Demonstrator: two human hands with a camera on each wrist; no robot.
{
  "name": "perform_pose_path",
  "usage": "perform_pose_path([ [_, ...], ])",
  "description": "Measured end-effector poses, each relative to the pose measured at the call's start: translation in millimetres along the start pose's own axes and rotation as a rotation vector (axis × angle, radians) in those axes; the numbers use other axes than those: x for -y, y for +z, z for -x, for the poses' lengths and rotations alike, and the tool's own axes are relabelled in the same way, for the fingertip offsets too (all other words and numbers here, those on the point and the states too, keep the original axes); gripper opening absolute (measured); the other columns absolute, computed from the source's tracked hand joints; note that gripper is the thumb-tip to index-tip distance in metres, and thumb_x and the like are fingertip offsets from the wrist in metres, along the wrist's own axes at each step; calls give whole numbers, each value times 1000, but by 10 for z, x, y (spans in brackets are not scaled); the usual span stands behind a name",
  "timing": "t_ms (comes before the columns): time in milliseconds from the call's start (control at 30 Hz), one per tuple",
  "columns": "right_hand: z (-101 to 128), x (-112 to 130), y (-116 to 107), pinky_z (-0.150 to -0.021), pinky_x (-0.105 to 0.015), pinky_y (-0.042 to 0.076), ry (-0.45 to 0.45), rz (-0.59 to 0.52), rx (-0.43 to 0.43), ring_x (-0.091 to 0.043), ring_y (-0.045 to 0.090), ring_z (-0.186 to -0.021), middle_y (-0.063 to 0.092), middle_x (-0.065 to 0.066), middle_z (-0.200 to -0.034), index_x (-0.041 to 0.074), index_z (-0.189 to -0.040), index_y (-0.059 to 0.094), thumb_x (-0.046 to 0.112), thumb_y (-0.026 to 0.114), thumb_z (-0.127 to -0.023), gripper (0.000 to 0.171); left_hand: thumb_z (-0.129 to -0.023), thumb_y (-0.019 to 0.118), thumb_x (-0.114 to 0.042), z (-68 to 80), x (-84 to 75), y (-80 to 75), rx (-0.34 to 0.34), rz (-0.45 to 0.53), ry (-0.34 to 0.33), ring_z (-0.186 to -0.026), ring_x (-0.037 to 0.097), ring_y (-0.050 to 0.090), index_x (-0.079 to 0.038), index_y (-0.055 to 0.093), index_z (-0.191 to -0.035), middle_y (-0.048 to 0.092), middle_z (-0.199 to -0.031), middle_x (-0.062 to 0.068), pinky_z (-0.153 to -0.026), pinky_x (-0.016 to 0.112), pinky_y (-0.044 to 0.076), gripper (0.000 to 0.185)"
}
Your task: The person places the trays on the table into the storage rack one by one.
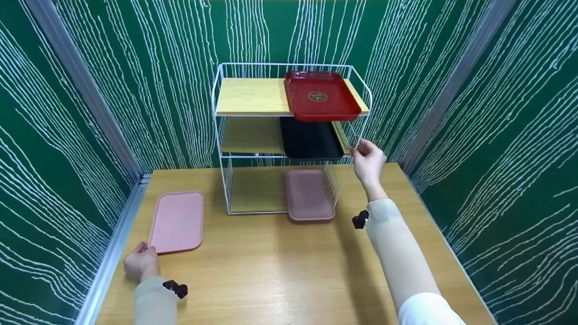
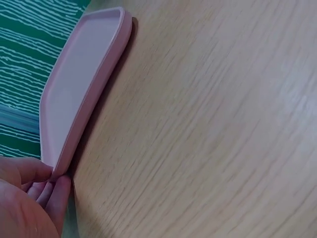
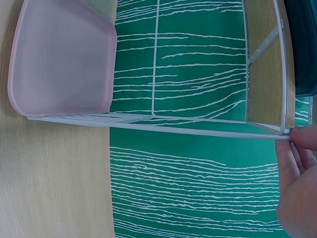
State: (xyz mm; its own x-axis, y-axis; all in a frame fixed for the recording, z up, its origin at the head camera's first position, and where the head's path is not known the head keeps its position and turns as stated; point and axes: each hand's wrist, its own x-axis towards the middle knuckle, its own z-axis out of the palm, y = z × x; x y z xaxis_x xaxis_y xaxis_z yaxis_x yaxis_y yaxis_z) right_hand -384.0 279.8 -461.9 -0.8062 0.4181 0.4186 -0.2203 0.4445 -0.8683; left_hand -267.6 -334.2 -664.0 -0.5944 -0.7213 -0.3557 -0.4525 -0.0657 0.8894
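A light pink tray [image 1: 177, 221] [image 2: 74, 89] lies flat on the left of the wooden table [image 1: 280, 266]. My left hand [image 1: 141, 264] [image 2: 47, 184] pinches its near left corner. A white wire rack [image 1: 248, 95] [image 3: 198, 130] with three wooden shelves stands at the back. Its right side carries a red tray [image 1: 320, 95] on top, a black tray [image 1: 310, 137] [image 3: 304, 49] in the middle and a dusky pink tray [image 1: 309, 194] [image 3: 62, 54] at the bottom. My right hand [image 1: 363, 153] [image 3: 296, 144] pinches the rack's right front wire at middle-shelf height.
Green walls with white wavy lines [image 1: 135, 90] close in on the left, back and right of the table. A metal rail [image 1: 113, 243] runs along the table's left edge. The left halves of all three shelves show bare wood.
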Motion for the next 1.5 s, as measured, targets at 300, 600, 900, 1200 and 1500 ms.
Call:
perform_pose_path([
  [300,1,0,23,-76,-17,57,-18,-44,-18,-20,75,-96,80,-18,-109,0,-123,77,-4,72,-98,27,-99,72,-18,65,5,-23,13,-24,-21,-140,35,57,-3,61,-149,59,-152,17,-120,42,44,52],
  [600,0,-16,6,-77,-20,56,-8,-20,-5,-17,72,-93,79,-19,-110,4,-125,78,2,71,-100,26,-101,71,-19,122,16,-13,63,3,-33,-144,36,53,-4,61,-149,57,-155,18,-121,44,43,52],
  [900,-9,-31,13,-75,-20,55,-14,-39,-1,-16,71,-91,78,-20,-109,3,-124,78,1,72,-99,26,-107,63,-14,124,46,0,109,156,-72,-144,29,53,-9,53,-156,47,-164,14,-113,34,50,51],
  [1200,-26,-27,32,-73,-17,56,-31,-28,-18,-14,74,-87,80,-18,-105,2,-122,78,0,74,-97,25,-98,68,8,83,131,-25,172,416,-85,-142,29,54,0,53,-154,49,-161,19,-101,25,56,58],
  [1500,-7,-34,14,-73,-18,56,-19,-30,-7,-14,74,-88,80,-18,-106,3,-125,77,3,74,-100,25,-96,68,13,78,137,-43,195,552,-146,-145,23,51,-2,50,-155,40,-167,13,-103,22,53,64],
])
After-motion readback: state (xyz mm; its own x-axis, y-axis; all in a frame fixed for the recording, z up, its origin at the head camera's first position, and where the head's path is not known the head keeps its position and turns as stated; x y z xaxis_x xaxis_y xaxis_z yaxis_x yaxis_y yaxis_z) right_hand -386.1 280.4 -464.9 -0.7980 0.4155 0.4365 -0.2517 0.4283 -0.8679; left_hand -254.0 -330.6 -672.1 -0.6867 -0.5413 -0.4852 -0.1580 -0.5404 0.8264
